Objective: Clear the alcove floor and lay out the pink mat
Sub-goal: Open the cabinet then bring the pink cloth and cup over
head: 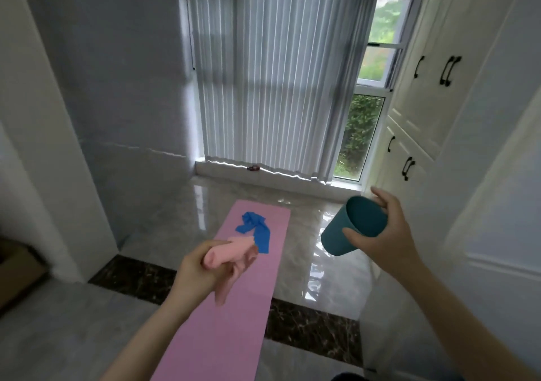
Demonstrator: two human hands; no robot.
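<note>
Pink mat (234,307) lies unrolled on the glossy marble floor (316,251), running from the bottom edge of the view up into the alcove; its far end stops short of the window sill (263,175). It crosses a dark stone threshold strip (131,281). Bare floor shows on both long sides of the mat, more on the right, up to the white cabinet doors (415,117). Grey wall (117,87) bounds the left side; vertical blinds (263,73) cover most of the window. A small dark object on the sill is too small to identify.

A crumpled blue cloth (256,229) rests on the far part of the mat, near its centre line.

Left hand (202,266): fingers curled round a rolled pale pink cloth (229,253), one loose end hanging below the fist. Forearm enters from lower left, extended forward over the mat; the hand is held above the mat, not touching it.

Right hand (377,234): grips a teal cup (351,228), thumb on the near wall, fingers over the far rim. Cup is tilted, open mouth toward the camera, interior appears empty. Forearm enters from lower right, raised over the bare floor right of the mat, beside the cabinets.

A cardboard box (17,272) sits at the far left edge, outside the alcove.
</note>
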